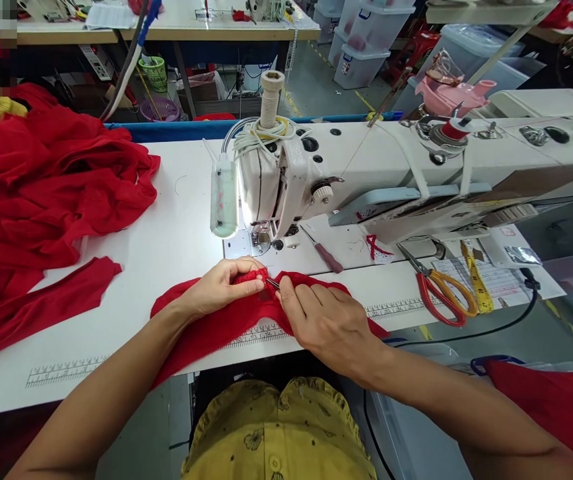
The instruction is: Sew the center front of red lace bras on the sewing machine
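In front of the sewing machine (pixel 286 173), my left hand (pixel 223 287) pinches a gathered edge of red fabric (pixel 221 333) between thumb and fingers. My right hand (pixel 321 320) is closed around a small tool with a thin metal tip (pixel 272 283). That tip points left and touches the fabric by my left thumb; the rest of the tool is hidden in my fist, so its kind is unclear. The red cloth lies across the table edge, under both hands. Just behind them is the presser foot (pixel 261 241), with no cloth beneath it.
A heap of red cloth (pixel 56 187) covers the table's left side. An awl-like tool (pixel 327 257) lies near the machine's base. Scissors (pixel 441 290) and a yellow tape measure (pixel 477 280) rest at right. A printed ruler (pixel 66 371) runs along the front edge.
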Available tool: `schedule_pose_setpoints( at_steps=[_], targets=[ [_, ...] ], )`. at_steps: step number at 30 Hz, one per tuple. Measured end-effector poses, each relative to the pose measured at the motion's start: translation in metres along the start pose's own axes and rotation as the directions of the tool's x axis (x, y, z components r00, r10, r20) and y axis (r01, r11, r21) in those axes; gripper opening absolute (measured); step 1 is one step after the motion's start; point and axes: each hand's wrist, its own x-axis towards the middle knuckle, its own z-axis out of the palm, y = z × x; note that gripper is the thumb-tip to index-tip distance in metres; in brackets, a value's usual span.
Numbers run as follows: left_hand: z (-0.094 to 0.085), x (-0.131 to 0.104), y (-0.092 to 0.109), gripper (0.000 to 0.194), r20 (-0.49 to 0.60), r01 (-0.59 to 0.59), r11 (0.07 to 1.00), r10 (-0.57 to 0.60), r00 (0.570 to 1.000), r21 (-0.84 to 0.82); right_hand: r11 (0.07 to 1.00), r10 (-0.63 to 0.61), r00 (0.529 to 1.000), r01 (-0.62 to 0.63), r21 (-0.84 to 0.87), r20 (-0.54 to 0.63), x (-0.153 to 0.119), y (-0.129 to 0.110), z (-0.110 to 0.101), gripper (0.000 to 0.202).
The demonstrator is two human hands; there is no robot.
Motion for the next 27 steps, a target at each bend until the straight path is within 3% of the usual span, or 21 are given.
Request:
schedule_pose_setpoints(
  at_steps=[8,11,13,16,19,22,27],
  targets=[
    [0.001,-0.001,0.003,0.031,-0.001,0.019,1.0,-0.019,1.0,0.021,0.99,0.019,1.0,-0.019,0.139,0.0,-0.002,0.003,0.004,0.019],
    [0.001,-0.001,0.004,0.031,-0.001,0.015,1.0,-0.015,1.0,0.019,0.955,0.11,0.99,-0.13,0.267,0.088,-0.002,0.007,0.005,0.019],
    [0.001,0.0,0.003,0.029,0.009,0.011,1.0,-0.011,1.0,0.022,0.858,0.217,0.949,-0.296,0.419,0.227,0.0,0.012,0.005,0.025],
    [0.001,0.0,0.003,0.026,0.017,0.001,0.999,-0.002,1.0,0.037,0.518,0.293,0.828,-0.557,0.649,0.477,0.007,0.017,0.008,0.026],
    [0.002,0.0,0.002,0.022,0.018,-0.016,0.999,0.015,1.0,0.034,0.226,0.267,0.761,-0.646,0.729,0.591,0.015,0.014,0.017,0.024],
    [0.002,0.001,0.003,0.02,0.027,-0.031,0.999,0.031,0.999,0.027,0.109,0.286,0.753,-0.64,0.761,0.592,0.019,0.008,0.027,0.028],
    [0.002,0.001,0.003,0.021,0.043,-0.057,0.996,0.054,0.998,0.067,0.065,0.359,0.749,-0.615,0.786,0.557,0.019,0.002,0.034,0.029]
  ],
)
